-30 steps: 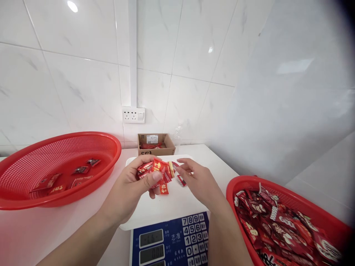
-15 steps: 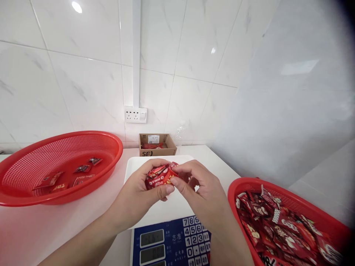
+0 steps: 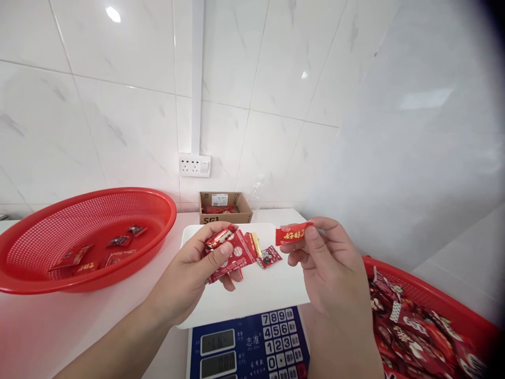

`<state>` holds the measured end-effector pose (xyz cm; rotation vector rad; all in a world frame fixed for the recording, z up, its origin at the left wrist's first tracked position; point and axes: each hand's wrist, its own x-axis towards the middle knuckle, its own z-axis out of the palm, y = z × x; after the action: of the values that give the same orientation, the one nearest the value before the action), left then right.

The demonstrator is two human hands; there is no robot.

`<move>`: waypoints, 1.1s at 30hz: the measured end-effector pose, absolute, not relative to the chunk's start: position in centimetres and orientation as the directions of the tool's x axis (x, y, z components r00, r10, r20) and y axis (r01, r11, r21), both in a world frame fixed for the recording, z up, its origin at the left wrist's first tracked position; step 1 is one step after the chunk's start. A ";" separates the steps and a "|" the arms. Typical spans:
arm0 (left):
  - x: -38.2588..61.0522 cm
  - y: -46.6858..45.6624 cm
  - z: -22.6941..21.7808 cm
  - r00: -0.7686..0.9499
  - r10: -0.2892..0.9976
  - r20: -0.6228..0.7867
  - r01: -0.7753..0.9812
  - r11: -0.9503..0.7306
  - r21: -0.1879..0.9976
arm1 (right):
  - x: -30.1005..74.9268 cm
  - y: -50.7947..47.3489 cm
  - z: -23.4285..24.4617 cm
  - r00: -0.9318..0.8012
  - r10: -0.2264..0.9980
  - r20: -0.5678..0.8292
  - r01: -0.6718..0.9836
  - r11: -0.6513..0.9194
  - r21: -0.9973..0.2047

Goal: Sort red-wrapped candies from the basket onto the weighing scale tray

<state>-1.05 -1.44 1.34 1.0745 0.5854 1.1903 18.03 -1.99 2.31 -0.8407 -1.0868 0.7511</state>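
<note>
A person's bare hands held red candy packets (image 3: 229,258) over a digital scale (image 3: 248,342).
The left hand (image 3: 183,276) was half closed, its fingers curled beneath the bunch and its thumb pressing on top, with the packets sticking out over the white scale platform (image 3: 268,295). The right hand (image 3: 331,268) pinched a small red wrapper (image 3: 294,233) between thumb and fingertips, just past the platform's far right corner and near a red mesh basket (image 3: 430,289) heaped with packets (image 3: 414,337). One small packet (image 3: 269,257) lay on the platform just beside the bunch. A wider red mesh basin (image 3: 98,202) on the left held a few scattered packets (image 3: 118,241), and a cardboard box (image 3: 224,209) stood against the tiled wall (image 3: 118,116) behind.
</note>
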 end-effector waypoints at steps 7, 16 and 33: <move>-1.0 -1.7 1.2 0.331 0.929 0.166 -0.444 -0.002 0.896 | 17.6 -1.9 1.7 0.214 0.887 0.410 -0.104 0.438 -0.893; -1.0 -1.6 0.8 0.365 0.909 0.202 -0.379 -0.053 0.924 | 16.9 -2.1 1.4 0.060 0.914 0.402 -0.106 0.406 -0.908; -1.0 -1.4 0.6 0.333 0.917 0.219 -0.383 -0.080 0.920 | 16.1 -2.4 1.7 0.108 0.870 0.482 -0.005 0.485 -0.874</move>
<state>-1.03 -1.35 0.64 1.1958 0.5865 1.1864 16.15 -2.41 1.74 -0.8575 -1.3092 0.7758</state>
